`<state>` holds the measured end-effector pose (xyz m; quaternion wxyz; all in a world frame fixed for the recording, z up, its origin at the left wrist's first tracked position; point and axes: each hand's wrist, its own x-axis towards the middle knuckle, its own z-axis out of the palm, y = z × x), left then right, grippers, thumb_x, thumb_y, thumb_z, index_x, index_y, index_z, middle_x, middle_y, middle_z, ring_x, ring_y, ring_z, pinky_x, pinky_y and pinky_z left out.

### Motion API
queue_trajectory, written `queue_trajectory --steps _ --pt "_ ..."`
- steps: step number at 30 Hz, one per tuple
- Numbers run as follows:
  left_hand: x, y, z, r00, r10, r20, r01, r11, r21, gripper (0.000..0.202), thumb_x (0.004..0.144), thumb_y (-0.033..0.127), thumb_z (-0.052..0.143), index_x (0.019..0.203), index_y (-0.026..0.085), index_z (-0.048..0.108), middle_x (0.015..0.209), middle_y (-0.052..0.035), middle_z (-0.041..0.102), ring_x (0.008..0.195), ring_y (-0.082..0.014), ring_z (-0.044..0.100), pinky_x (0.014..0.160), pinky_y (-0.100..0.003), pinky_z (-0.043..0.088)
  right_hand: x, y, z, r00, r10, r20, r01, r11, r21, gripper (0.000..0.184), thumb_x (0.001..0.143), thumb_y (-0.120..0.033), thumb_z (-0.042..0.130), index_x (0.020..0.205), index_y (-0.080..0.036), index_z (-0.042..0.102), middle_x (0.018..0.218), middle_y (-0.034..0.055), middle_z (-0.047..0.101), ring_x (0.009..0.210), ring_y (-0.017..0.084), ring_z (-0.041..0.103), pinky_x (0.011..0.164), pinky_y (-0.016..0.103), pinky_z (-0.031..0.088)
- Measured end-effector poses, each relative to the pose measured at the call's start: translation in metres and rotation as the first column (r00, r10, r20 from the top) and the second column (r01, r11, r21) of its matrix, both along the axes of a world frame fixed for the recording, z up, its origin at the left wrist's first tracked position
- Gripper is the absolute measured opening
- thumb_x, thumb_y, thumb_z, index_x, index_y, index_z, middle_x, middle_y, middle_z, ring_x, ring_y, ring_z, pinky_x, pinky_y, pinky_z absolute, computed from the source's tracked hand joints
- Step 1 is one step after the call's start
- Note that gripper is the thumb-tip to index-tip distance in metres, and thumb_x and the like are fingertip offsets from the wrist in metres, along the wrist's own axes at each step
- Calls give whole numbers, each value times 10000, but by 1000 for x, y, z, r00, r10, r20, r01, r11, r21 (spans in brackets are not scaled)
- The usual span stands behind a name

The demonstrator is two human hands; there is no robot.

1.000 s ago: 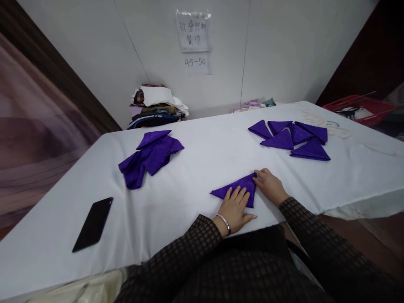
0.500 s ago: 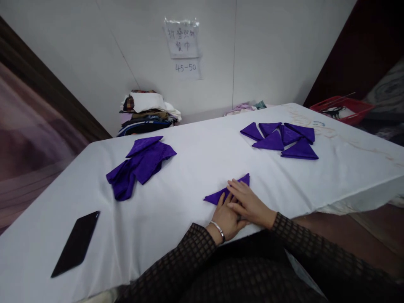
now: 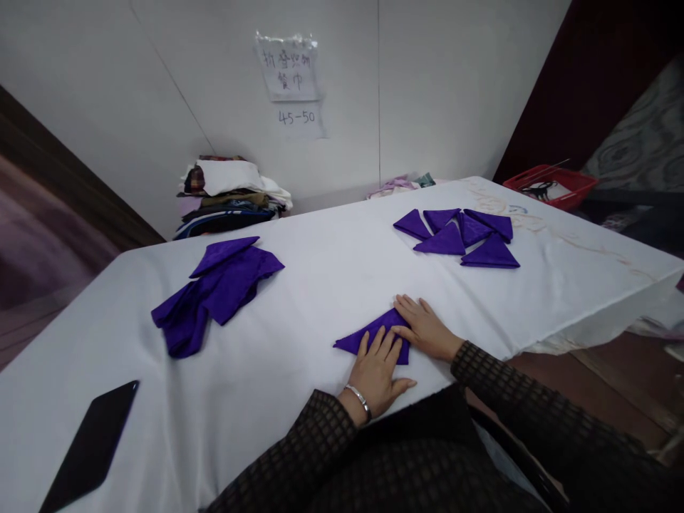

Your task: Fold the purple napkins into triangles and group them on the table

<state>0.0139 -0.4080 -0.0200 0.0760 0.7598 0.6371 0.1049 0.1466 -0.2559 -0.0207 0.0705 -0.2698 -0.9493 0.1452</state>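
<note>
A purple cloth napkin (image 3: 368,332), folded into a triangle, lies flat near the front edge of the table. My left hand (image 3: 377,374), with a silver bracelet at the wrist, rests open on its lower part, fingers stretched and pressed down. My right hand (image 3: 426,329) lies open across its right corner, fingers extended over the cloth, so that corner is hidden. Farther back to the right, several purple triangular napkins (image 3: 443,239) sit grouped together. To the left is a loose heap of unfolded purple cloths (image 3: 221,281), with one folded edge on top.
White cloth covers the table (image 3: 315,263). A dark flat slab like a phone or tablet (image 3: 90,449) lies at the front left. Against the wall stands a stack of folded clothes (image 3: 229,192). A red basket (image 3: 580,189) is beyond the far right edge. Handwritten paper signs (image 3: 291,78) hang above.
My right hand has moved off my left hand to the napkin's right corner. My left hand's fingers now spread over the cloth, and more of the triangle shows. The view has shifted slightly right.
</note>
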Motion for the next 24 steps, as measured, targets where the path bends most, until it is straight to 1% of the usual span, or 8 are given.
queue_trajectory --steps 4,8,11,13,16,19,21,24 --pt "-1 -1 -1 1000 -5 -2 5 1000 16 770 841 664 329 1415 151 317 1487 -107 310 1397 -290 170 1121 -544 159 5 13 -5 1000 -14 12 13 1000 12 650 918 -568 272 1441 -182 296 1492 137 280 1383 259 222 1097 528 163" --pt "-2 -1 -3 1000 -7 -6 7 1000 27 766 841 660 339 1417 155 313 1488 -108 308 1398 -287 167 1118 -540 165 7 17 -6 1000 -2 28 2 1000 8 653 917 -568 271 1439 -175 300 1496 132 273 1386 256 214 1103 519 153" --pt "-2 -1 -3 1000 -3 10 3 1000 27 747 842 649 356 1410 165 327 1479 -112 325 1394 -287 181 1114 -541 169 10 21 -5 1000 24 19 -23 999 -48 613 934 -528 258 1440 -184 295 1500 114 268 1390 241 201 1112 511 139" --pt "-2 0 -2 999 5 34 -6 1000 21 707 850 617 382 1399 174 348 1470 -108 343 1389 -282 198 1114 -538 166 14 27 -4 998 66 -6 -66 992 -109 560 950 -459 251 1447 -202 277 1503 96 267 1392 223 196 1117 506 132" --pt "-4 2 2 996 28 80 -29 999 13 618 861 500 444 1387 186 367 1457 -87 373 1378 -260 236 1120 -516 166 21 37 -4 991 126 -32 -130 976 -177 533 941 -326 280 1459 -207 237 1502 85 277 1394 198 187 1126 496 124" --pt "-5 5 8 992 53 113 -52 999 -11 569 833 309 483 1379 190 377 1432 -66 416 1350 -233 305 1113 -492 202 23 42 -2 987 157 -18 -157 968 -197 585 887 -221 327 1462 -199 226 1497 83 291 1396 190 177 1129 497 120" --pt "-5 7 10 990 64 124 -62 998 -16 559 802 211 475 1357 193 411 1408 -60 450 1329 -226 344 1100 -490 229 24 42 -1 986 164 -13 -163 968 -190 624 846 -184 361 1458 -186 241 1496 87 291 1397 196 178 1128 499 117" --pt "-6 11 14 986 69 149 -69 998 0 514 797 149 441 1308 193 474 1372 -57 494 1309 -227 377 1085 -500 250 24 41 2 986 163 -23 -165 970 -180 644 815 -175 397 1447 -179 273 1494 90 295 1394 206 189 1125 501 112"
